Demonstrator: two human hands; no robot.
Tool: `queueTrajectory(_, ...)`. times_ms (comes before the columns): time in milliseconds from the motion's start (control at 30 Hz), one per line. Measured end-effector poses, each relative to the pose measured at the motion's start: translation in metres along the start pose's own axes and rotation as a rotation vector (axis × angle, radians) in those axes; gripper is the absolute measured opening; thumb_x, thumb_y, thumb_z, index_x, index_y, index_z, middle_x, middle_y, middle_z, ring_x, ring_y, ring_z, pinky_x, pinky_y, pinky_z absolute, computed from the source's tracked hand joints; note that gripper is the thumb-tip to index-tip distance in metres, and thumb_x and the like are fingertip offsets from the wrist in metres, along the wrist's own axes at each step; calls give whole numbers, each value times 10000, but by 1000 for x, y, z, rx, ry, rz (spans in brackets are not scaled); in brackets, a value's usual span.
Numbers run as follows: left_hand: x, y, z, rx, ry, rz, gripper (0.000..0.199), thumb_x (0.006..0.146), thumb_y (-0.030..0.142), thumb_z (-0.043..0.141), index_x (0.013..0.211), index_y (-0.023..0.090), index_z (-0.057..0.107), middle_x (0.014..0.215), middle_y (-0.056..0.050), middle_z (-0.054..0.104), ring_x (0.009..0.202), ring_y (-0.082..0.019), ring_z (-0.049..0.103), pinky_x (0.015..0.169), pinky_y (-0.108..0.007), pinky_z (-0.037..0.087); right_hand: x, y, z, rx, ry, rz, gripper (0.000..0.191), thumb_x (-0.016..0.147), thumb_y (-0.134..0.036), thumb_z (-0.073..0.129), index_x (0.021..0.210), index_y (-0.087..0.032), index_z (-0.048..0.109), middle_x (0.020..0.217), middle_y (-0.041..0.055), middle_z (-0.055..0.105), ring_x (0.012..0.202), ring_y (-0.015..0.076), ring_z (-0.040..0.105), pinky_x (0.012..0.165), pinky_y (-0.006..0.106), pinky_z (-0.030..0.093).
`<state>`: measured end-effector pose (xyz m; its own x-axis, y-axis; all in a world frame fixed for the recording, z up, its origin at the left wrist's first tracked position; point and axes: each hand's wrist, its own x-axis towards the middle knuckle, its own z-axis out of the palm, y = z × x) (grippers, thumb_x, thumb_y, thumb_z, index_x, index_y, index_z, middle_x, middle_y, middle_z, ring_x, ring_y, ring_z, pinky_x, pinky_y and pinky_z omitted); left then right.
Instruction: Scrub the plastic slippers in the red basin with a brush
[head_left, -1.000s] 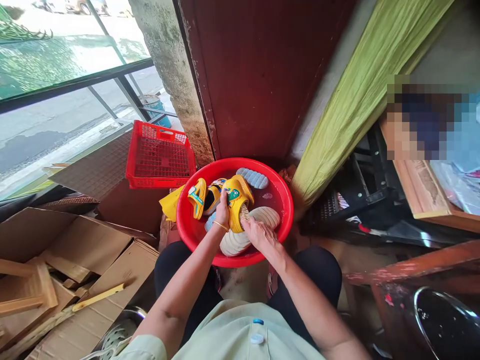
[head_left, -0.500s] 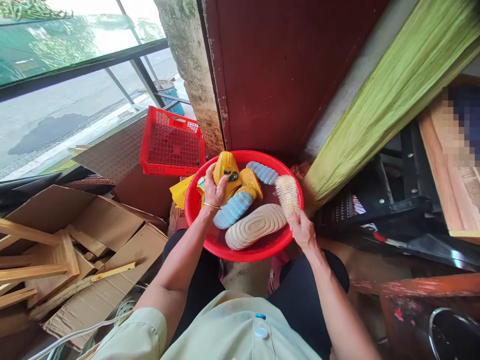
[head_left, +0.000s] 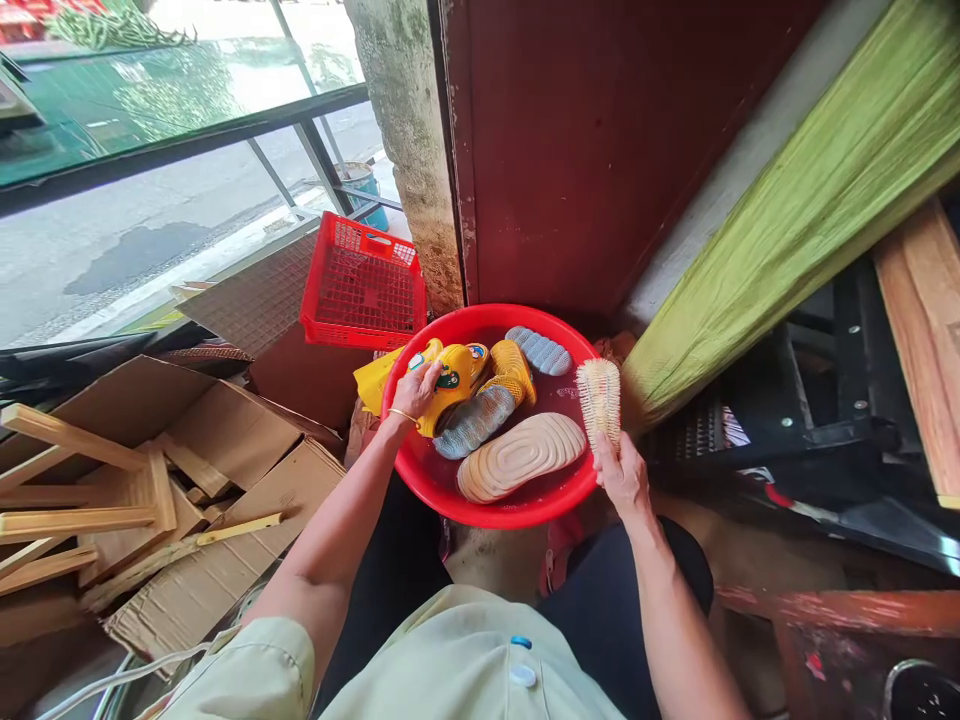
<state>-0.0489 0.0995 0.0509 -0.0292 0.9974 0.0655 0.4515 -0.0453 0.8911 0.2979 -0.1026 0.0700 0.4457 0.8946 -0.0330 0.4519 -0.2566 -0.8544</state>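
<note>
My left hand (head_left: 415, 392) grips a yellow child's clog (head_left: 452, 385) at the left side of a red plastic basin (head_left: 480, 314), with a gold bangle on the wrist. My right hand (head_left: 622, 475) is shut on the handle of a cream-bristled scrub brush (head_left: 598, 403), just over the basin's right rim. In the basin lie a second yellow clog (head_left: 514, 370), a cream-soled slipper (head_left: 521, 457) and two blue-grey soles (head_left: 474, 422), upturned. A little wet shine shows on the basin floor.
A red plastic crate (head_left: 363, 285) stands behind the basin, next to a maroon metal door (head_left: 600, 150). Open cardboard boxes (head_left: 225, 440) with wooden slats lie at left. Green cloth (head_left: 810, 220) and a black metal frame (head_left: 825, 420) are at right.
The brush has come out of the yellow clog and now sits at the basin's right rim. My left hand has carried that clog toward the basin's left side.
</note>
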Motion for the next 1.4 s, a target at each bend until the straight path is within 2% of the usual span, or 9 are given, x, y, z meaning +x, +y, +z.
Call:
queueTrajectory(167,-20,12,25,278,76,293,477,976,346,491,1414,192,604,1452,-163,620,1411,-334,535,1221,-542,371,-1,-4,3,141,7,26,553,930,-779,465,874,-236,553,581,-40,589,417,129,530,432,243,460)
queueTrajectory(267,-43,17,58,277,-195,461,535,967,352,543,1485,218,551,1523,-154,566,1462,-327,492,1257,-524,348,-3,-3,4,180,11,46,554,925,-781,472,869,-235,551,575,-48,583,410,115,521,419,228,451)
queueTrajectory(400,-65,4,94,437,-495,331,869,847,346,725,1611,146,361,1623,-252,434,1523,-400,420,1232,-545,385,-6,-1,0,204,13,70,542,933,-768,463,874,-236,546,561,-59,568,401,108,514,405,219,437)
queueTrajectory(733,-45,-12,132,499,-520,17,1257,719,589,870,1626,24,207,1655,-449,139,1556,-553,236,1183,-644,355,-9,4,0,203,-30,96,544,927,-768,487,887,-229,553,567,-64,571,401,99,508,417,210,437)
queueTrajectory(833,-63,-1,136,511,-414,158,992,826,476,793,1612,91,327,1712,-339,149,1602,-489,165,1243,-649,260,-10,3,1,194,-22,102,548,927,-773,473,894,-231,549,569,-64,576,402,101,511,417,209,432)
queueTrajectory(933,-94,13,143,455,-512,399,708,938,415,663,1570,182,444,1711,-219,295,1616,-370,228,1294,-570,218,-9,3,1,159,-29,97,539,938,-762,461,862,-234,539,567,-61,576,413,99,516,442,205,444)
queueTrajectory(1033,-118,23,156,470,-686,375,931,839,512,779,1610,178,377,1703,-250,290,1587,-425,278,1251,-601,292,-6,4,4,122,-46,90,530,966,-736,439,878,-228,560,589,-53,589,437,100,526,481,209,459)
queueTrajectory(1233,-113,17,177,634,-740,172,1106,775,501,809,1665,196,229,1701,-276,257,1500,-510,389,1131,-648,418,-8,10,20,-230,-75,55,462,1058,-555,429,1216,-180,647,870,83,775,792,212,742,728,281,564)
queueTrajectory(1400,-108,2,169,533,-614,226,1105,787,473,773,1670,139,198,1640,-281,356,1478,-462,438,1148,-588,438,-16,5,26,-616,-135,-10,643,1075,-448,462,1627,-132,371,1207,195,759,996,272,755,862,339,572)
